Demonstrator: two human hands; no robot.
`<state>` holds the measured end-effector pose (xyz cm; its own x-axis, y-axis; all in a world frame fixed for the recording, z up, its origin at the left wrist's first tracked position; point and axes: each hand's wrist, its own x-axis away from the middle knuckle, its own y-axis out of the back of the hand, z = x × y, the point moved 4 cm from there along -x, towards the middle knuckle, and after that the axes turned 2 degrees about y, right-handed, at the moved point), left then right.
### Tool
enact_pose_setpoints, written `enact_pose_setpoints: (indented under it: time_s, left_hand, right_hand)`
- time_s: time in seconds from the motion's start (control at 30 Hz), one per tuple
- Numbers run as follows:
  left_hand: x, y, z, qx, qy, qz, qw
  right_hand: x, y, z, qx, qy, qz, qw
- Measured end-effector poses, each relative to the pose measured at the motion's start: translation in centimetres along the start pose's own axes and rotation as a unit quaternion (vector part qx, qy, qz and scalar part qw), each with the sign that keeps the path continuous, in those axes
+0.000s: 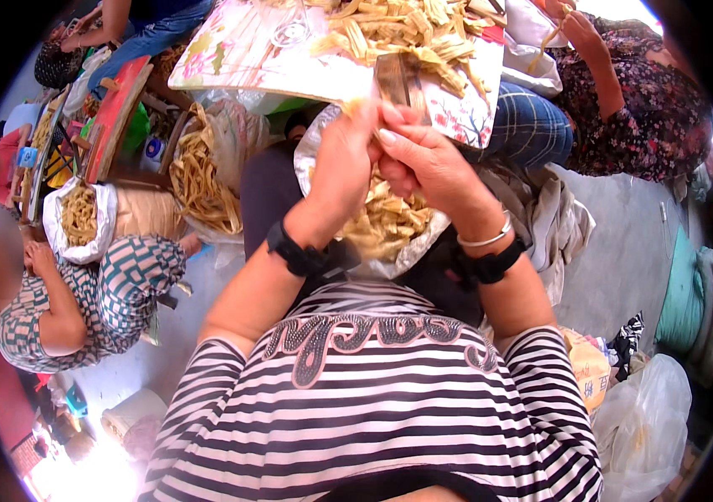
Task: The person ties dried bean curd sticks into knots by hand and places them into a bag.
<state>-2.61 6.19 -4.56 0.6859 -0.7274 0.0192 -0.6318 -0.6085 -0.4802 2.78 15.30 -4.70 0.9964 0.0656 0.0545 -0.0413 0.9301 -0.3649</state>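
Note:
My left hand [345,155] and my right hand [428,157] meet in front of me, fingers pinched together. Between them is a pale yellow strip [351,106], slightly blurred and mostly covered by my fingers. Beneath my hands, a white plastic bag [305,163] sits open in my lap, holding many short yellow-brown pieces [386,224]. Just beyond my fingertips, a flat dark-brown rectangular object [403,82] lies at the edge of a floral-patterned table [256,71]. A heap of similar yellow strips [411,33] covers the table's far part.
At the left stand a sack of long strips [204,180], a white bag of pieces [80,216] and a red wooden bench [118,117]. One person [80,309] sits left; another in a dark floral top [633,109] works at far right. A clear plastic bag [645,427] lies near right.

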Motion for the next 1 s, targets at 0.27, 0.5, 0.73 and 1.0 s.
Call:
enact_pose_setpoints:
  time_s: [0.27,0.5,0.73,1.0]
  left_hand:
    - [-0.6,-1.2,-10.5,0.223,-0.18,-0.039,0.957]
    - [2.6,-4.9,-15.0,-0.045,-0.479,-0.098,0.871]
    - [3.5,-6.2,-11.3,-0.407,-0.375,-0.084,0.829]
    - [2.7,-2.7,-3.2,-0.09,0.083,0.065,0.99]
  right_hand:
    - [2.5,-2.7,8.4,0.29,0.112,-0.02,0.95]
    - [4.2,-4.4,12.3,0.009,0.134,0.106,0.985]
    - [2.7,-5.1,11.1,0.308,0.396,-0.095,0.86]
    - [4.5,-1.3,3.1,0.256,0.2,-0.202,0.924]
